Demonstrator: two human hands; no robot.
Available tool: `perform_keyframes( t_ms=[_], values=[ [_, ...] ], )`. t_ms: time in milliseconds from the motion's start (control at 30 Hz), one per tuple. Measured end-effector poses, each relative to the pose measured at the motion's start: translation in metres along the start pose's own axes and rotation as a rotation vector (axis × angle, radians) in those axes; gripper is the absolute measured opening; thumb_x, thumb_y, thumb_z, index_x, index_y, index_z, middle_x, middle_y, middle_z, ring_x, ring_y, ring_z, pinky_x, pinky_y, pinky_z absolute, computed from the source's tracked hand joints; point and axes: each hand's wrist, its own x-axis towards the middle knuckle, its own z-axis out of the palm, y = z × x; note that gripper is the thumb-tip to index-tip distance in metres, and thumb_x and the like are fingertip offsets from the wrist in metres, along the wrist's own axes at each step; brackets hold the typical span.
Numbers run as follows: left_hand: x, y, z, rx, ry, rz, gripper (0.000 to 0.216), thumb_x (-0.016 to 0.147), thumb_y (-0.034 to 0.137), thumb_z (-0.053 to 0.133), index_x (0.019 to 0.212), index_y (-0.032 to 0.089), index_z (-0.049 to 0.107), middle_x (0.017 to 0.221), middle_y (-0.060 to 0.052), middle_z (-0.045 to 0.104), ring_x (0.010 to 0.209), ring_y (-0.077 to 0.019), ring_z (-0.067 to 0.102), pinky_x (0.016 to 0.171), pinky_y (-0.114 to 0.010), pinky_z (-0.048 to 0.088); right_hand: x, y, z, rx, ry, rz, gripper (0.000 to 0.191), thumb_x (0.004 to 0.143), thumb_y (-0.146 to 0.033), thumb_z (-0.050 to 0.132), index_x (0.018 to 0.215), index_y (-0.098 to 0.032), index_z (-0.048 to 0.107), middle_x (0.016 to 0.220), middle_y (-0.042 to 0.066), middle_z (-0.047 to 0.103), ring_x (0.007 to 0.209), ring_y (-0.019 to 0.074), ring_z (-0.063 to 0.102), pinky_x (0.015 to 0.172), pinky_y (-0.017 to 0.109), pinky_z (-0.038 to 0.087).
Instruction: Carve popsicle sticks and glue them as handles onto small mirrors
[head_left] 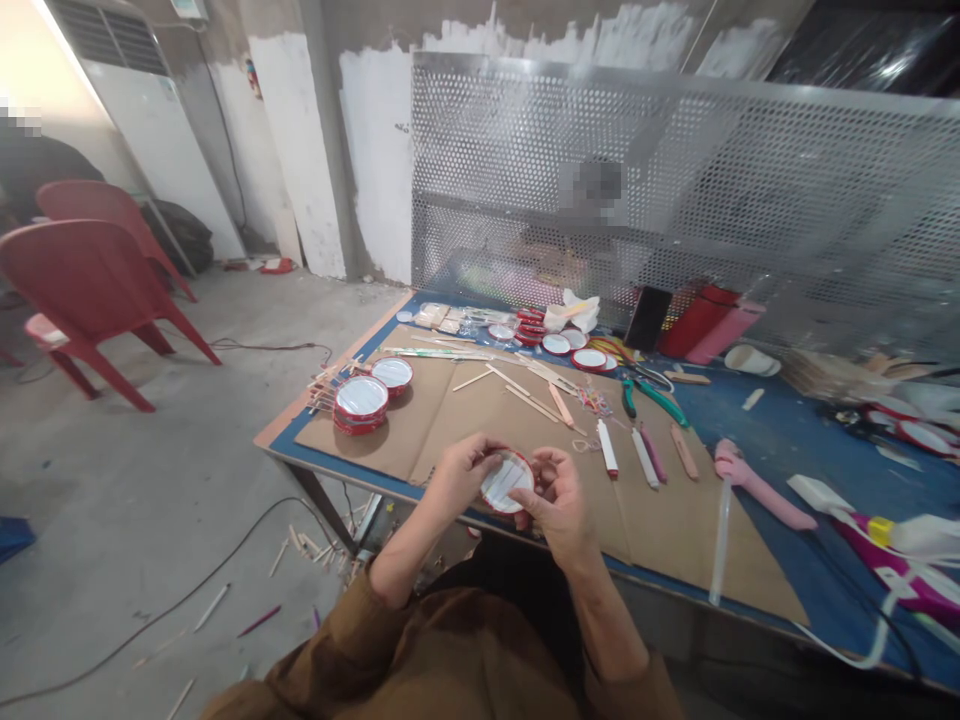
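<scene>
- Red edging borders the pale face of the red-rimmed disc [507, 484], which is between the 2 hands, over the near edge of the blue table [750, 425].
- The left hand [465, 476] pinches the rim at its upper left; the right hand [559, 498] lays its thumb on the lower right of the face, fingers bent about the edge. Both grips are narrow and hold this 1 disc.
- Light, even pressure would probably serve best: keep the thumb near the border, since a hard push mid-face could dent it.
- Steadying with 1 hand while the other shifts along the rim should keep the disc level.
- Piles at the left of the cardboard [457, 420]: 2, a front pile [361, 398] and a rear pile [392, 373]; their layers are hard to count.
- Tubes: 3, being 1 white tube with a red end [607, 448], 1 plain white tube [644, 458] and 1 purple tube [653, 454].
- Tools: 1 pink glue gun [769, 492] and 1 set of green-handled pliers [661, 403].
- Behind: 1 red cylinder [701, 320], 1 pink cylinder [726, 332], 1 paper cup [752, 360].
- Chairs: 2, a near red chair [82, 270] and a far red chair [105, 200].
</scene>
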Motion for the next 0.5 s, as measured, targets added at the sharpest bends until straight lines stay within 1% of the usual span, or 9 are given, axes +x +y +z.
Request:
perform_keyframes(
  t_ms=[67, 100, 233, 333, 500],
  values=[
    [0.0000, 0.0010, 0.0000, -0.028, 0.006, -0.020, 0.018, 0.076, 0.016, 0.051, 0.088, 0.015, 0.065, 0.079, -0.002, 0.069, 0.066, -0.0115, 0.058, 0.059, -0.020, 0.045, 0.0001, -0.0004, -0.0009, 0.014, 0.000, 0.004, 0.059, 0.057, -0.034, 0.079, 0.100, -0.025, 0.039, 0.075, -0.006, 0.058, 0.041, 0.0074, 0.052, 0.031, 0.019, 0.043],
    [0.0000, 0.0009, 0.0001, -0.043, 0.008, -0.025, 0.018, 0.076, 0.017, 0.051, 0.089, 0.015, 0.065, 0.078, -0.002, 0.068, 0.064, -0.0112, 0.058, 0.057, -0.020, 0.044, 0.0001, -0.0001, -0.0014, 0.013, 0.000, 0.001, 0.057, 0.058, -0.035, 0.078, 0.099, -0.025, 0.040, 0.075, -0.006, 0.058, 0.041, 0.0073, 0.052, 0.032, 0.019, 0.044],
    [0.0003, -0.0020, 0.0008, -0.074, 0.024, -0.030, 0.019, 0.077, 0.020, 0.051, 0.088, 0.015, 0.065, 0.074, -0.001, 0.067, 0.061, -0.0105, 0.056, 0.054, -0.019, 0.042, 0.0000, 0.0022, -0.0030, -0.005, 0.009, -0.020, 0.047, 0.060, -0.037, 0.077, 0.089, -0.023, 0.042, 0.070, -0.008, 0.056, 0.039, 0.0064, 0.052, 0.034, 0.019, 0.045],
    [0.0003, -0.0026, 0.0008, -0.071, 0.032, -0.035, 0.018, 0.076, 0.020, 0.052, 0.088, 0.015, 0.065, 0.073, -0.001, 0.067, 0.060, -0.0104, 0.056, 0.053, -0.019, 0.042, -0.0003, 0.0027, -0.0030, -0.013, -0.009, -0.027, 0.043, 0.062, -0.038, 0.076, 0.087, -0.023, 0.044, 0.070, -0.007, 0.057, 0.040, 0.0066, 0.052, 0.035, 0.019, 0.045],
    [-0.0002, 0.0007, 0.0003, -0.077, 0.030, -0.039, 0.017, 0.076, 0.019, 0.051, 0.086, 0.016, 0.064, 0.075, 0.000, 0.067, 0.062, -0.0106, 0.057, 0.055, -0.019, 0.043, -0.0002, 0.0020, -0.0030, -0.002, -0.018, -0.015, 0.043, 0.061, -0.037, 0.076, 0.087, -0.023, 0.046, 0.071, -0.007, 0.058, 0.039, 0.0064, 0.052, 0.036, 0.019, 0.045]
  ],
)
